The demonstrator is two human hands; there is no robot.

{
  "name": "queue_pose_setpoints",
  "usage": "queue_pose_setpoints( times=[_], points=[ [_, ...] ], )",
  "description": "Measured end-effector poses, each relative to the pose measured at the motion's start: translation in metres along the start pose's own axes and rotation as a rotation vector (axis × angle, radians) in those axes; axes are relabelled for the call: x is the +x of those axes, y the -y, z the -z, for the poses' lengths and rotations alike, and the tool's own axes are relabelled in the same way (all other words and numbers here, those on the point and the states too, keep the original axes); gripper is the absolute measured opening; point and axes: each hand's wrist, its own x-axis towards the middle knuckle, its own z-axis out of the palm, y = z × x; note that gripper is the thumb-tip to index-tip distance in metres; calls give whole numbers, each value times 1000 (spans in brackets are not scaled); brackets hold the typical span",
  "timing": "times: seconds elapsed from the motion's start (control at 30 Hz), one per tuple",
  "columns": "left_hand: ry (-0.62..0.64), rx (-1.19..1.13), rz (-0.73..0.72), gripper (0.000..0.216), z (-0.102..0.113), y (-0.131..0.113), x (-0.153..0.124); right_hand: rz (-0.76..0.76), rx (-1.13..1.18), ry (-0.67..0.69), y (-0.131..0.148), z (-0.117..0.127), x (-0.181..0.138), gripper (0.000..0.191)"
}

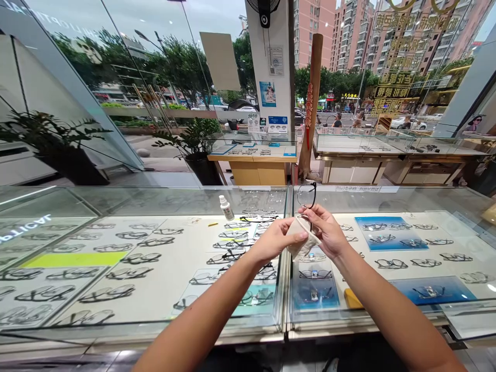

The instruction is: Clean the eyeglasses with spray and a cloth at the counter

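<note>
Above the glass counter, my two hands meet around a pair of eyeglasses (307,196) and a pale cleaning cloth (297,236). My left hand (276,236) is closed on the cloth, its thumb pressed flat along it. The fingers of my right hand (324,227) pinch the eyeglasses, whose one lens stands upright above the fingertips. The cloth wraps the lower part of the glasses, so the other lens is mostly hidden. A small white bottle (226,208) with a white cap stands on the glass top, left of my hands.
The glass display counter (186,199) holds rows of eyeglasses on both sides of a middle seam. Blue display boards (391,232) lie inside on the right. Beyond stand a wooden display table (256,173), a potted plant (199,155) and a wooden post (312,103) before large windows.
</note>
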Motion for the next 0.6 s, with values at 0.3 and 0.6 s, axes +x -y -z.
queue_pose_setpoints(
  times=[0.3,0.6],
  points=[
    [-136,22,-127,57,-9,10,-1,-10,46,31,-6,-5,-5,43],
    [-275,-55,-131,61,-8,15,1,103,-76,56,-11,-10,-8,32]
  ],
)
